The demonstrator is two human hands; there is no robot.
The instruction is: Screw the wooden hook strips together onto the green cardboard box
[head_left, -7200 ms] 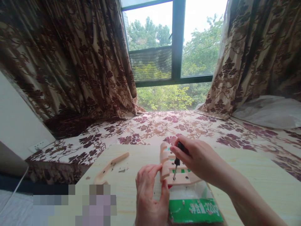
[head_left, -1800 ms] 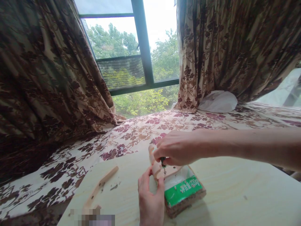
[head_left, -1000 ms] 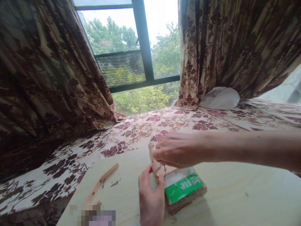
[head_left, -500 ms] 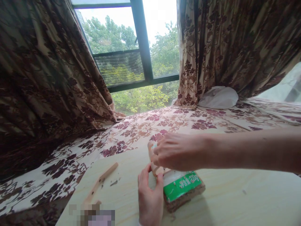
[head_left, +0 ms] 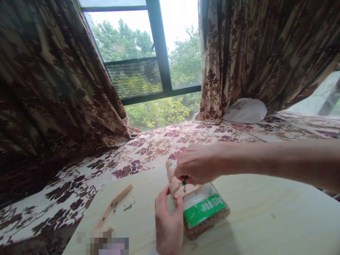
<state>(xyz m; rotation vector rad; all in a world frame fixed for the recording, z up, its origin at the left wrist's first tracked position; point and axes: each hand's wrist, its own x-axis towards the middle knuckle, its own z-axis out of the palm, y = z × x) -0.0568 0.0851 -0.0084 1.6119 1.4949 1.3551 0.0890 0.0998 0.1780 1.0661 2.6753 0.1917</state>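
Note:
A pale wooden piece [head_left: 174,187] with rounded lobes lies on a packet [head_left: 204,210] that has a green label and a brown base. My left hand [head_left: 169,221] grips the wooden piece's near left edge between thumb and fingers. Above it, my right hand [head_left: 195,163] is closed around a small dark tool [head_left: 185,179], its thin tip pointing down at the wood. The tool looks like a screwdriver, but its upper part is hidden in my fist. To the left, a long wooden strip [head_left: 114,205] with dark spots lies on the pale board [head_left: 138,212].
Small dark bits [head_left: 128,207] are scattered beside the strip. A pixelated patch covers something at the bottom left. Behind the board spreads a floral cloth [head_left: 148,147], with a white plastic bag [head_left: 245,110] by the right curtain [head_left: 236,53]. A window stands beyond.
My right hand has turned and lifted slightly, so the dark tool's lower end now shows beneath it. My left hand keeps its hold on the wooden piece.

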